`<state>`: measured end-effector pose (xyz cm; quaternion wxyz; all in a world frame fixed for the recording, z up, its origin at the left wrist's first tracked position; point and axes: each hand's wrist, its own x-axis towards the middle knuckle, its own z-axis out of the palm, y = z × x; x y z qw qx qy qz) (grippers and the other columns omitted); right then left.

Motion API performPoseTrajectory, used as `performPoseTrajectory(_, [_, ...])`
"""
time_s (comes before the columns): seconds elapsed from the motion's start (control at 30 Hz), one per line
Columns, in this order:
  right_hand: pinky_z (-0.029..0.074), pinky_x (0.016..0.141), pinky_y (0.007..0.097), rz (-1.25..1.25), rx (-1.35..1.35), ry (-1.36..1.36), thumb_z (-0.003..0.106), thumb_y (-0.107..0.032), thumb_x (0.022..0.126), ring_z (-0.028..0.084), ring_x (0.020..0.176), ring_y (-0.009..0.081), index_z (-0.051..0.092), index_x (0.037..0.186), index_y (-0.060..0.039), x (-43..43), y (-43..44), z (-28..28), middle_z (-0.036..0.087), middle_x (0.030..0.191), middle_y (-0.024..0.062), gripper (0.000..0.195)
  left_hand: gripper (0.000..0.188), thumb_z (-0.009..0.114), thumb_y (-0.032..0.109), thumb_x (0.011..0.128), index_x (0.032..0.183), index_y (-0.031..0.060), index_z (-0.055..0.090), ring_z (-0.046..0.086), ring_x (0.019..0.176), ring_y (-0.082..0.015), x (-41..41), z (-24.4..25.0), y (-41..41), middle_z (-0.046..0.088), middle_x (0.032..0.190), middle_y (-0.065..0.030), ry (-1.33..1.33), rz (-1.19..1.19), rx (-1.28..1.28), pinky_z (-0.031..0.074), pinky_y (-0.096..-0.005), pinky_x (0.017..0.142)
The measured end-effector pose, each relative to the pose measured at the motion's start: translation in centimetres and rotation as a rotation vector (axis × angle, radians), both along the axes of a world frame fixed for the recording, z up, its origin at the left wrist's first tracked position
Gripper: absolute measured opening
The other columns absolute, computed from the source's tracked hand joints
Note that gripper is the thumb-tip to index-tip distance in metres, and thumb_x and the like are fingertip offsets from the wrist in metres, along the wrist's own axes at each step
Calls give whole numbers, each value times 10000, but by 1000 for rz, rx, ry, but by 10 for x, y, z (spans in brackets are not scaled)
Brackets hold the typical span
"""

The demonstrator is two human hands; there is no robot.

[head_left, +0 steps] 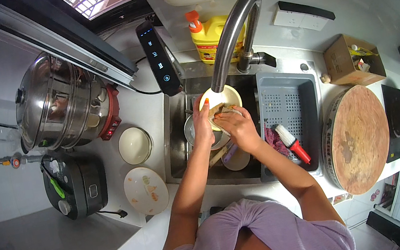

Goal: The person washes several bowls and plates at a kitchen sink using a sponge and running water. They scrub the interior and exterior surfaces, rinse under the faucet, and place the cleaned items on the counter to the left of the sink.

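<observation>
Over the sink, my left hand [204, 121] grips the left rim of a pale yellow bowl [233, 95], thumb along its inside edge. My right hand [238, 126] holds a brownish cloth [221, 112] pressed against the bowl's near side. The mouth of the curved metal faucet [227, 41] hangs just above the bowl; I cannot tell if water runs. Beneath my hands, the steel sink [177, 144] holds a metal bowl [189, 128], partly hidden, a purple-handled utensil [230, 153] and a light-coloured bowl [237, 161].
Right of my hands sits a grey perforated basket [287, 86] with a red-handled brush [294, 145]. Beyond it lies a round wooden chopping board [361, 141]. Stacked bowls [134, 146] and a patterned plate [146, 191] stand left of the sink. A yellow detergent bottle [209, 40] stands behind.
</observation>
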<state>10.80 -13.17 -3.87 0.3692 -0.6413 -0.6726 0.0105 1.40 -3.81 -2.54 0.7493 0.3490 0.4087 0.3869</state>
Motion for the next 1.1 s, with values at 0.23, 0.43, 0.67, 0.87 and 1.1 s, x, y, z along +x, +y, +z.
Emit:
performPoseTrajectory(0.23, [329,991,425,-122,-102,217,593,18,650,524,1179,232,538,1233,-68,-39,1,20,601,1188,112,592,356,544,259,924,1233,88,495,537,1036,-161,1,-15,-1,549,1141,-63,-62,-19,74,431,-307,903])
performPoseTrajectory(0.43, [363,967,406,-74,-44,30,558,-31,725,540,1166,220,547,1217,-66,-27,3,10,605,1185,105,493,370,550,262,916,1225,63,505,520,1053,-150,-2,-17,14,551,1137,-61,-2,-144,110,408,-291,912])
performPoseTrajectory(0.67, [437,917,354,106,89,-193,554,-107,755,602,1055,168,636,1103,-101,13,2,2,655,1078,42,357,363,558,218,899,1218,52,509,520,1060,-147,-7,-8,23,561,1144,-62,84,-254,108,397,-283,921])
performPoseTrajectory(0.87, [427,946,367,263,130,-271,575,-130,754,580,1073,142,667,1038,-135,43,0,-1,655,1061,1,298,386,577,211,888,1231,51,506,518,1081,-146,-12,-13,30,562,1159,-66,76,-378,74,391,-280,933])
performPoseTrajectory(1.1, [412,937,372,275,118,-389,581,-131,766,578,1092,124,673,1053,-162,58,3,6,653,1082,-21,303,434,586,204,875,1274,73,477,525,1092,-155,-13,0,33,557,1184,-72,169,-434,-5,435,-290,893])
